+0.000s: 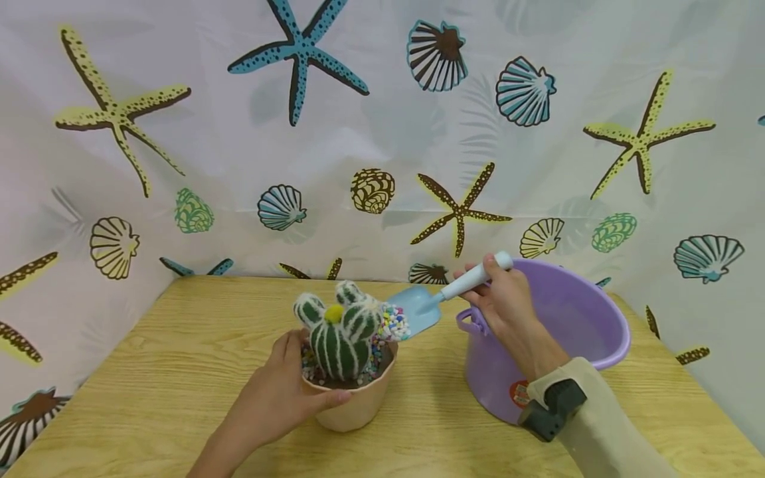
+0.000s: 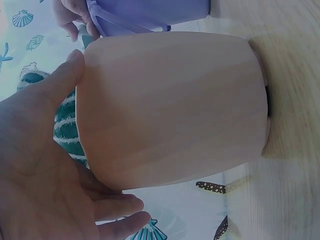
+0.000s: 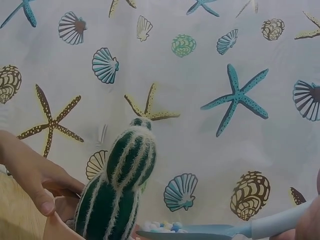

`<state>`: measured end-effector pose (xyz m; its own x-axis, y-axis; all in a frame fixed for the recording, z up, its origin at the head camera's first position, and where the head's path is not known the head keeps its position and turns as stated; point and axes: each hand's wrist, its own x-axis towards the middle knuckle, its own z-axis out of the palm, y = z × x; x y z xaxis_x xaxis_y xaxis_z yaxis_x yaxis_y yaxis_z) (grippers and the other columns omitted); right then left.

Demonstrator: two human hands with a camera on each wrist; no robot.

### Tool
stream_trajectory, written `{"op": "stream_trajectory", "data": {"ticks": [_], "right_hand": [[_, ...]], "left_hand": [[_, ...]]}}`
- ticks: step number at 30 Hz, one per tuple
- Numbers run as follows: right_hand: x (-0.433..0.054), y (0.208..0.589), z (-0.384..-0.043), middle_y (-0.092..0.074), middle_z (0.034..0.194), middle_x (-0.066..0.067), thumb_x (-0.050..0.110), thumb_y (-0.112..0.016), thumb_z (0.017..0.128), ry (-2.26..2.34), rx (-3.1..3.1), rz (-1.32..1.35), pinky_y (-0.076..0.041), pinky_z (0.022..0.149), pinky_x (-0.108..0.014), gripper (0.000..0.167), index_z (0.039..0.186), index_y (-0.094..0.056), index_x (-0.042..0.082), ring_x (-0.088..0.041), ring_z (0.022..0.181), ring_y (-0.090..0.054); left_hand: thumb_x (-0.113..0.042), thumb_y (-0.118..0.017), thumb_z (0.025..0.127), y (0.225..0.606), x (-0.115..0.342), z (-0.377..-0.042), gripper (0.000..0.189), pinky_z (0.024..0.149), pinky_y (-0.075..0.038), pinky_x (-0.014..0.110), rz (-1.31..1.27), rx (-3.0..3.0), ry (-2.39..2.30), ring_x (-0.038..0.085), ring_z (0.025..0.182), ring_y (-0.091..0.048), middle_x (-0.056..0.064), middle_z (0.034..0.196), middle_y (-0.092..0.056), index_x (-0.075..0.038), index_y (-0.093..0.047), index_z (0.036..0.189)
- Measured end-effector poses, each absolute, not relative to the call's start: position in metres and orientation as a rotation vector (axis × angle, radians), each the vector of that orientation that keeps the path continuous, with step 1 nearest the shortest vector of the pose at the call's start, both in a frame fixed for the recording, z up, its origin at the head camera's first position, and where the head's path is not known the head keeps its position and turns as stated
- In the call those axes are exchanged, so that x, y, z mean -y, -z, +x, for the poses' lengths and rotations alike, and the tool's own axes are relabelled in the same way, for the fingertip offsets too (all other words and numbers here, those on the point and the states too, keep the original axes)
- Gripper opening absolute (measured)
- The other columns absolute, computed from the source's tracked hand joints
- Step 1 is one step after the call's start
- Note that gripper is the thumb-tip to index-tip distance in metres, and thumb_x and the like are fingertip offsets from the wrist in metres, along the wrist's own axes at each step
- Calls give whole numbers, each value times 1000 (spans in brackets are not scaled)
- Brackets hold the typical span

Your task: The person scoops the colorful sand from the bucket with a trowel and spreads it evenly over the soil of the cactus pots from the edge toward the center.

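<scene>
A green toy cactus with white fuzzy ridges and a yellow pompom (image 1: 337, 348) stands in a beige plant pot (image 1: 352, 406). My left hand (image 1: 277, 392) holds this pot at its left side, thumb along the near rim and fingers round behind. In the left wrist view the pot's wall (image 2: 170, 110) fills the middle. My right hand (image 1: 508, 305) grips the pale handle of a light blue trowel (image 1: 423, 311). Coloured pebbles (image 1: 394, 323) lie at the blade's tip, over the pot's right rim beside the cactus. More pebbles cover part of the brown surface around the cactus base.
A purple bucket (image 1: 484, 388) with a red sticker stands on the right of the wooden table (image 1: 209, 332), partly behind my right forearm. A white curtain (image 1: 358, 126) printed with starfish and shells hangs behind and at both sides.
</scene>
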<state>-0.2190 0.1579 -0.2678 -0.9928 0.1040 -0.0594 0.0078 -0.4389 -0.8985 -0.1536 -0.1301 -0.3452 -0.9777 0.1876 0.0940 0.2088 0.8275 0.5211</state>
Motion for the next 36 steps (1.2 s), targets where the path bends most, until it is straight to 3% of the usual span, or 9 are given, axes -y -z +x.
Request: {"op": "stream_trajectory", "data": {"ticks": [8,12,16,19,23,29,36], "right_hand": [[-155,268,-220,-43,118,-15,20,-26,105,-2554,1721,-140,-41,105,-43,43,144,-21,3,-38,129,-43],[-152,269,-221,-43,122,-17,20,-27,105,-2507,1780,-119,-44,103,-43,43,143,-23,1,-36,126,-47],[-149,270,-221,-46,117,-14,20,-29,105,-2453,1838,-107,-47,99,-42,34,132,-31,0,-27,109,-58],[-148,271,-222,-47,113,-13,20,-30,105,-2429,1853,-95,-48,98,-42,26,123,-35,2,-19,97,-61],[-146,270,-220,-48,111,-12,21,-33,104,-2394,1868,-56,-50,95,-41,22,117,-38,4,-19,97,-62],[-141,267,-217,-50,114,-15,20,-42,102,-2346,1869,18,-53,91,-41,22,117,-40,5,-21,98,-63],[-136,260,-216,-50,116,-17,18,-45,101,-2296,1892,74,-54,88,-40,22,118,-41,4,-18,91,-65]], "left_hand": [[-68,-69,71,344,137,-156,114,91,-47,55,-349,2972,980,44,119,-52,29,145,-29,3,-21,146],[-60,-72,74,347,142,-161,116,100,-39,60,-430,2939,1111,49,131,-37,31,149,-21,4,-11,149],[-54,-74,76,350,144,-165,118,102,-33,64,-484,2922,1203,51,136,-26,33,151,-14,2,-3,151],[-55,-73,76,350,145,-165,118,102,-33,64,-487,2930,1200,51,136,-26,33,151,-15,2,-2,151],[-57,-71,77,349,145,-165,117,102,-34,63,-472,2951,1165,51,135,-27,34,151,-15,4,-4,150],[-58,-70,77,348,144,-165,117,102,-35,63,-471,2957,1139,51,135,-29,34,151,-15,5,-4,150],[-59,-70,77,348,144,-164,116,101,-35,63,-454,2966,1146,51,135,-29,33,152,-14,3,-5,151]]}}
